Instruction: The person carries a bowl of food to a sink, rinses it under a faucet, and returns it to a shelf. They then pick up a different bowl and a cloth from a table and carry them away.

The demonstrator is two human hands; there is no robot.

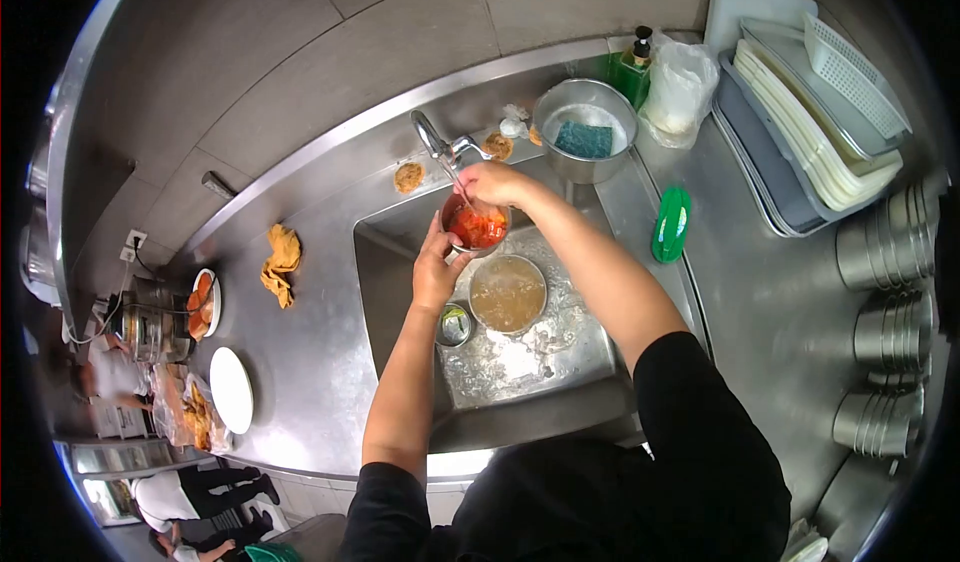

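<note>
Over the sink (400, 347), my left hand (434, 267) is wrapped round the side of a small metal bowl (457, 249) with wet red pieces (478, 228) inside. My right hand (488, 184) is at the bowl's far rim, its fingers bent downward over the red pieces. What those fingers hold, if anything, is hard to make out. Just above is the faucet (428, 134), and a thin shiny line, seemingly water, runs from it into the bowl. Below the bowl stands a round container of cloudy brownish liquid (508, 294). A smaller metal cup (455, 325) with something green in it sits beside that.
Right of the faucet stands a metal pot (585, 167) with a blue-green scouring pad (584, 140). A green brush (671, 225), stacked trays (790, 132) and nested metal containers (885, 237) are farther right. On the left lie a yellow cloth (281, 264) and a white plate (232, 390). Other people (165, 497) stand lower left.
</note>
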